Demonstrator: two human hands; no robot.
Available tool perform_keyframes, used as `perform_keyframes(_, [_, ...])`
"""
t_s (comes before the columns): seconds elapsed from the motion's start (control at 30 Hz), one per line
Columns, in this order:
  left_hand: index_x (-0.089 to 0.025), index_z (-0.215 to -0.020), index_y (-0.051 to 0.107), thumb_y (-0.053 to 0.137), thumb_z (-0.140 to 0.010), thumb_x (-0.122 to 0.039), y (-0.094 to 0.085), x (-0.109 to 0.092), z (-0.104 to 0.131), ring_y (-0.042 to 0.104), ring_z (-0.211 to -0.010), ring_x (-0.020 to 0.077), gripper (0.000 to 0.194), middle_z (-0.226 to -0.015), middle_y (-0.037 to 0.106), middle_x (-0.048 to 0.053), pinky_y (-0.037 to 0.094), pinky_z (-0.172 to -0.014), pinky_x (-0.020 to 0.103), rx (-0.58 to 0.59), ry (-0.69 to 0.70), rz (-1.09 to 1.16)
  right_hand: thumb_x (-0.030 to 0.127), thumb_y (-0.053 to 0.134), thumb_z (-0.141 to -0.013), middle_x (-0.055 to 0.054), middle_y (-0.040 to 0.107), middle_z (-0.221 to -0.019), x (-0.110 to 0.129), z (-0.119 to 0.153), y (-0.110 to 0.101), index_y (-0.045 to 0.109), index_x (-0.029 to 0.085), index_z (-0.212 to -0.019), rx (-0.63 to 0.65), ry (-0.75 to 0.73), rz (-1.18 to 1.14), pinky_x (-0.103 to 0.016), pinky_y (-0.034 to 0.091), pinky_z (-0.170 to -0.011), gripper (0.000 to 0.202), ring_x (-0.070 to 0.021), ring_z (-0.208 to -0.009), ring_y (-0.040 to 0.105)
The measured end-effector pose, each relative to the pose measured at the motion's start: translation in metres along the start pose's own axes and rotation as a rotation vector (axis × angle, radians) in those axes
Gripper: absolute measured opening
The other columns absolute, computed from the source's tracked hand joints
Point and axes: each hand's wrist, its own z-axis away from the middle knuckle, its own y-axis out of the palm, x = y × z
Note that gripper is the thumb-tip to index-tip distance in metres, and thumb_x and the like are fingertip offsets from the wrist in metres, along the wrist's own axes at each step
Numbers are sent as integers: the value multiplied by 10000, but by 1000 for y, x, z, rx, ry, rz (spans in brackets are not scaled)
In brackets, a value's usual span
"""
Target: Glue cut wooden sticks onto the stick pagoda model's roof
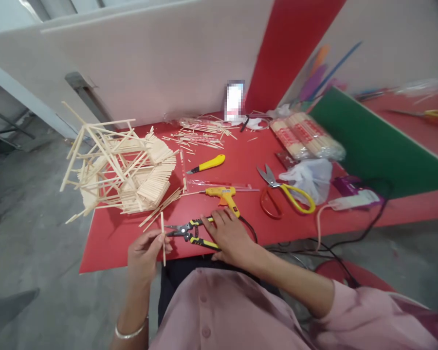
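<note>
My left hand (146,250) pinches a thin wooden stick (163,226) that stands nearly upright at the table's front edge. Just right of the stick, the jaws of yellow-and-black pliers (184,231) are parted, their tips close to it. My right hand (228,236) is wrapped over the ends of the spread plier handles. Directly behind that hand lies a yellow glue gun (222,194). A large openwork structure of wooden sticks (124,170) occupies the table's left side, with a few loose sticks (160,209) beside it.
The red table (241,160) also holds a yellow-handled knife (211,163), scissors (273,182), bundled sticks (306,136), plastic bags (310,177) and scattered sticks (200,138). A phone (234,99) leans on the back panel. Black cables (336,250) hang at the right front.
</note>
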Motion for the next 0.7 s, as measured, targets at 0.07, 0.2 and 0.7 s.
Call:
perform_keyframes(0.07, [-154,-746,757,846,-647,-314,-1,-1,-1,641,-463,125,208,-598,701,11,572,-469,220,-18,8,12,529,851,-611,-234,553,-1285,-1,3,-9,422,122,-1474,16,6,-15,-505,364,-1031,1047,-383,-1179,515])
perform_keyframes(0.2, [-156,-751,752,843,-639,-310,-4,-1,-3,637,-461,126,211,-597,698,7,566,-462,225,-52,52,46,418,751,-672,-210,592,-1163,-2,9,-26,487,121,-1416,56,8,-144,-459,440,-921,843,-360,-1078,564])
perform_keyframes(0.7, [-160,-754,741,795,-721,-291,30,-9,-14,622,-489,114,146,-616,688,0,547,-494,216,146,130,-64,132,556,-556,-93,547,-1341,-16,49,-16,467,210,-1374,-66,-5,-1279,-444,394,-1072,826,-262,-1211,529])
